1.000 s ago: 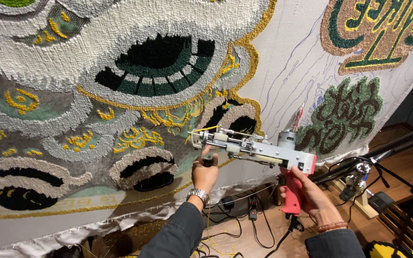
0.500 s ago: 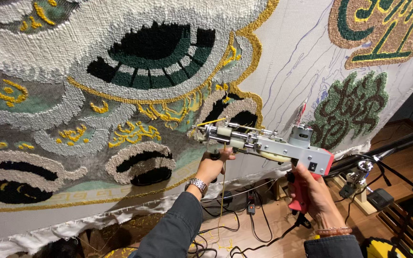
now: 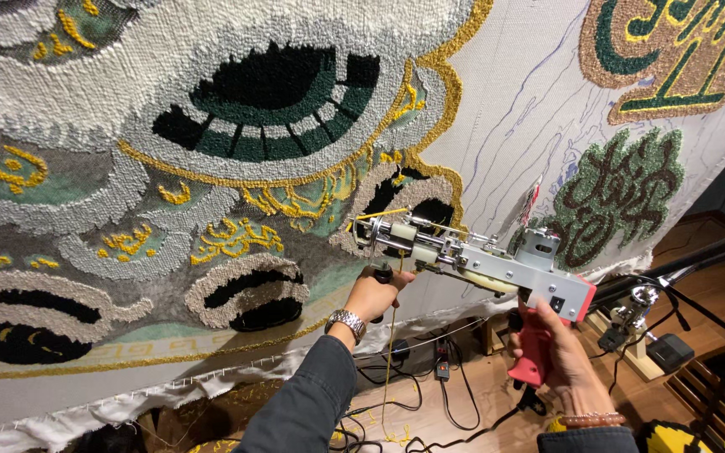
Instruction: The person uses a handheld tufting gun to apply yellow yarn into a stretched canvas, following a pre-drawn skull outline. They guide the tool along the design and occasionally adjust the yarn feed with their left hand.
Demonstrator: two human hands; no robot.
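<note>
Gripping tufting gun point(image 3: 480, 260) | grey body; red handle; yellow yarn

The left hand point(image 3: 372, 294) is bare. On its wrist there is a silver metal watch point(image 3: 346, 323) with a link band. Below the watch begins a long dark grey sleeve point(image 3: 299, 403), with soft folds in the cloth. The right hand point(image 3: 560, 356) is also bare. Its wrist carries a bracelet of small round brownish beads point(image 3: 591, 419), and under the bracelet a dark sleeve cuff point(image 3: 587, 439) shows.
</note>
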